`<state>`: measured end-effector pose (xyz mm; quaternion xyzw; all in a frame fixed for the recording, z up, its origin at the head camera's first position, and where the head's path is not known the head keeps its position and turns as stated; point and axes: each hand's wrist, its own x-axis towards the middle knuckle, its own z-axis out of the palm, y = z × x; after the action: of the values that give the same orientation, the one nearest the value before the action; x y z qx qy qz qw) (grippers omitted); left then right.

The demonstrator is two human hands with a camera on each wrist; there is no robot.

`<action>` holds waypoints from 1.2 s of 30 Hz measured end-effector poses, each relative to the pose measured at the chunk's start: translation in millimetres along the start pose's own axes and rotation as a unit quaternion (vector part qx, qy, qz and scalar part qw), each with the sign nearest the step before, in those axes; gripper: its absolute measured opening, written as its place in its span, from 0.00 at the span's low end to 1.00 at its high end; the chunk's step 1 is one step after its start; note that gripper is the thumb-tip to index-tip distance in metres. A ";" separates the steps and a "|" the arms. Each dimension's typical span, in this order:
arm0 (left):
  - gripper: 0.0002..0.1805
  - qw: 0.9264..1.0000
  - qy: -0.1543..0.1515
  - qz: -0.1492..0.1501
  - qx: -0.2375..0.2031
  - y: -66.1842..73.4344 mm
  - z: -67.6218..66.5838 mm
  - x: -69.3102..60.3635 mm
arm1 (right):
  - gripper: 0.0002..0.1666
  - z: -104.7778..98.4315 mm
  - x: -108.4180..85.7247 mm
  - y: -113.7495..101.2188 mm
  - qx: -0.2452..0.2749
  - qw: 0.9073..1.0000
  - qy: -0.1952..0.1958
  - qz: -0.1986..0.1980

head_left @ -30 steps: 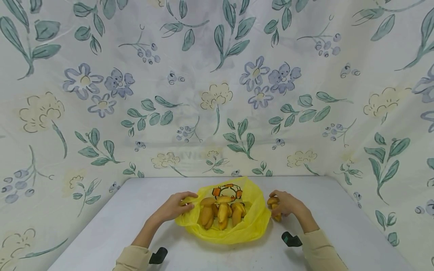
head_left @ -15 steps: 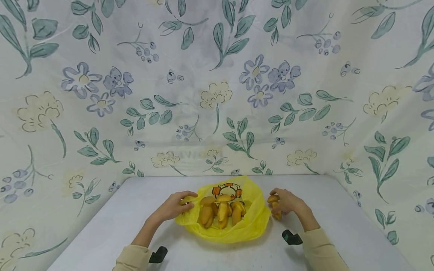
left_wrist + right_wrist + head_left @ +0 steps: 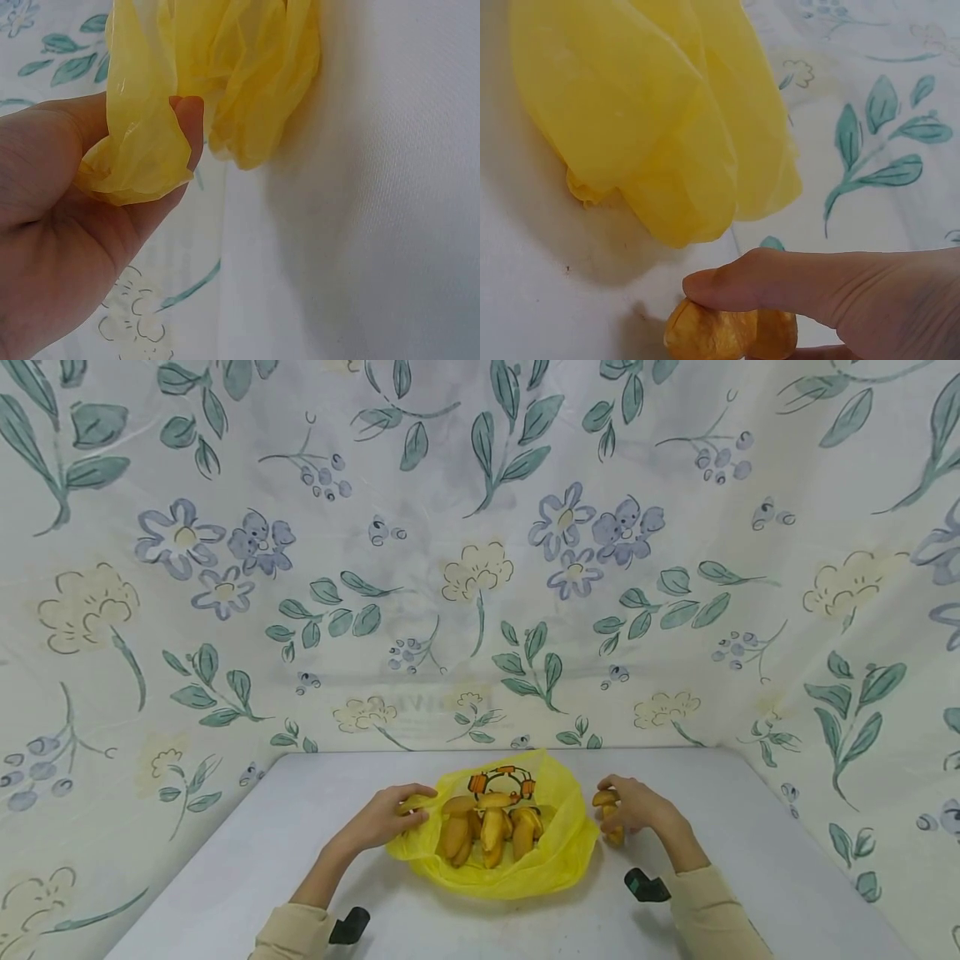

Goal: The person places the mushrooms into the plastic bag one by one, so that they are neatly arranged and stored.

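Observation:
A yellow plastic bag (image 3: 517, 881) lies spread open on the white table, with several brown mushrooms (image 3: 492, 831) inside it. At its left edge my left hand (image 3: 386, 817) pinches a gathered fold of the bag; the left wrist view shows the crumpled plastic (image 3: 142, 150) between thumb and fingers. Just right of the bag, my right hand (image 3: 637, 807) holds a single mushroom (image 3: 613, 835) with a rounded cap. In the right wrist view the thumb presses on that mushroom (image 3: 712, 330), apart from the bag (image 3: 645, 112). Its far side is partly hidden.
A floral curtain (image 3: 480, 610) hangs behind the table (image 3: 465, 935) and along its sides. Black wrist devices (image 3: 647, 886) sit beside both forearms. Tiny dark specks lie on the table under the bag's right side.

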<state>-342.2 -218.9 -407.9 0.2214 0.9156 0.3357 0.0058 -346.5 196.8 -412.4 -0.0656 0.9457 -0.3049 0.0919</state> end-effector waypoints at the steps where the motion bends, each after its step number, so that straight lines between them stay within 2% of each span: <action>1: 0.17 1.000 -0.001 0.004 0.003 -0.2 -0.1 -0.3 | 0.37 -0.1 -0.2 -0.6 -0.001 1.000 0.002 -0.001; 17: 0.17 1.000 0.000 0.006 0.006 0.0 -2.1 0.0 | 0.36 -9.5 -8.2 -16.4 -0.019 0.999 0.027 -0.023; 26: 0.18 1.000 -0.001 0.012 0.003 0.1 -1.9 -0.3 | 0.36 -15.4 -15.9 -29.5 -0.062 0.996 0.057 -0.041; 36: 0.17 1.000 0.001 0.006 0.006 2.8 -1.6 -2.1 | 0.38 -14.8 -21.4 -42.9 -0.056 0.995 0.070 -0.036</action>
<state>-339.4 -218.8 -405.2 0.2264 0.9162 0.3306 0.0011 -325.8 174.4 -372.4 -0.0834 0.9624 -0.2584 0.0102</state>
